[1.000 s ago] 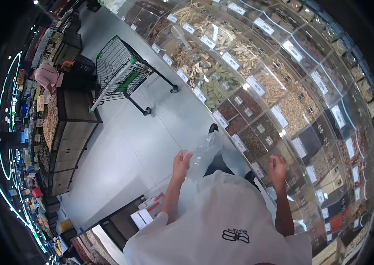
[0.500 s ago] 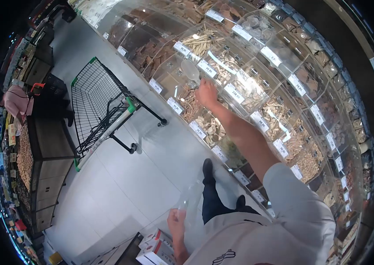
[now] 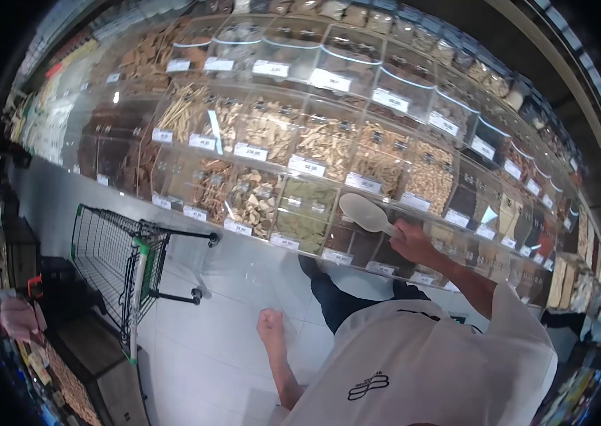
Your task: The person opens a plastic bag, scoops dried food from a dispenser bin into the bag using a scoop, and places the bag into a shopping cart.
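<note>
My right hand (image 3: 412,241) is closed around the handle of a translucent plastic scoop (image 3: 364,213). The scoop's bowl points left, over the lower row of lidded clear bins, near the bins of green leaves (image 3: 305,209) and dark contents (image 3: 346,241). Low over the floor, my left hand (image 3: 270,324) is closed, with a faint clear plastic bag (image 3: 287,310) at its fingers; the bag's outline is hard to make out. White price labels (image 3: 285,242) line the bin fronts. Pale dried slices (image 3: 254,195) fill a bin further left.
A wire shopping cart (image 3: 112,248) with green trim stands on the tiled floor (image 3: 204,341) to the left. Beyond it are a dark display stand (image 3: 94,348) and a person in a pink top (image 3: 22,317). Packaged goods (image 3: 485,74) line the shelf above the bins.
My right hand has moved right along the bins with the scoop, from the brown dried goods past the green leaves. The view has turned right. My left hand stays low and closed.
</note>
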Available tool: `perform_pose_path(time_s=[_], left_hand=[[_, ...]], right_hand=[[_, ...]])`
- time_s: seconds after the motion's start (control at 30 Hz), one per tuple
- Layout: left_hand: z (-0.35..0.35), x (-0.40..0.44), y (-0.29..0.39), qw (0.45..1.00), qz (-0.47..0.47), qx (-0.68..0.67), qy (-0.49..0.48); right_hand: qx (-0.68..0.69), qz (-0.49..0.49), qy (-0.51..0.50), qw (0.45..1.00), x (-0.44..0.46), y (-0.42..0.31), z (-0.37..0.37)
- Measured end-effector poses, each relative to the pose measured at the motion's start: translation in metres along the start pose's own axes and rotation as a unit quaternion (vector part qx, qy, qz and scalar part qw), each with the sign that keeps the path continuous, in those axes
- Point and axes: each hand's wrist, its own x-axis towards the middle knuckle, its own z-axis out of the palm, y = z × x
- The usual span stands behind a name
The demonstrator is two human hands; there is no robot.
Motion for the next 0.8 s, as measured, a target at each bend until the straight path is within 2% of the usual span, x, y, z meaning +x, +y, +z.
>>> perform_pose_path(time_s=[0.03,0.07,0.13,0.23,0.3,0.33,0.37,0.43,0.5,0.57,0.63,0.67,0.77,0.8], left_hand=[[0.012,0.001,0.002,0.999,0.011,-0.02,-0.028],[0.025,-0.003,0.006,0.997,-0.025,-0.05,-0.058],[0.061,-0.017,0.006,0.995,0.019,-0.009,-0.094],[0.129,-0.069,0.01,0.989,0.066,0.015,-0.135],[0.174,-0.109,-0.008,0.975,0.161,0.09,-0.122],[0.204,-0.133,-0.012,0.964,0.212,0.102,-0.122],[0.234,-0.156,-0.018,0.958,0.222,0.123,-0.137],[0.289,-0.206,-0.02,0.945,0.226,0.18,-0.155],[0.368,-0.256,-0.014,0.945,0.179,0.162,-0.221],[0.426,-0.284,-0.03,0.913,0.204,0.206,-0.288],[0.48,-0.323,-0.039,0.912,0.22,0.194,-0.286],[0.483,-0.334,-0.049,0.922,0.198,0.18,-0.279],[0.493,-0.339,-0.068,0.937,0.164,0.153,-0.267],[0.491,-0.344,-0.069,0.937,0.156,0.166,-0.265]], right_hand=[[-0.004,0.045,-0.015,0.999,-0.035,0.019,-0.023],[-0.011,0.079,-0.007,0.997,-0.068,0.043,-0.037],[-0.023,0.145,0.005,0.989,-0.132,0.093,-0.06],[0.068,0.153,0.067,0.984,-0.213,0.171,-0.075],[0.1,0.191,0.055,0.975,-0.256,0.219,-0.085],[0.117,0.175,0.075,0.975,-0.271,0.242,-0.092],[0.137,0.161,0.087,0.974,-0.288,0.26,-0.093],[0.202,0.185,0.055,0.96,-0.308,0.273,-0.106],[0.407,0.099,0.121,0.9,-0.314,0.261,-0.106],[0.444,0.023,0.108,0.889,-0.313,0.233,-0.136],[0.506,-0.018,0.073,0.859,-0.313,0.213,-0.165],[0.527,-0.039,0.107,0.842,-0.311,0.215,-0.159],[0.552,0.045,-0.015,0.833,-0.321,0.23,-0.193],[0.573,0.039,-0.021,0.819,-0.327,0.235,-0.199]])
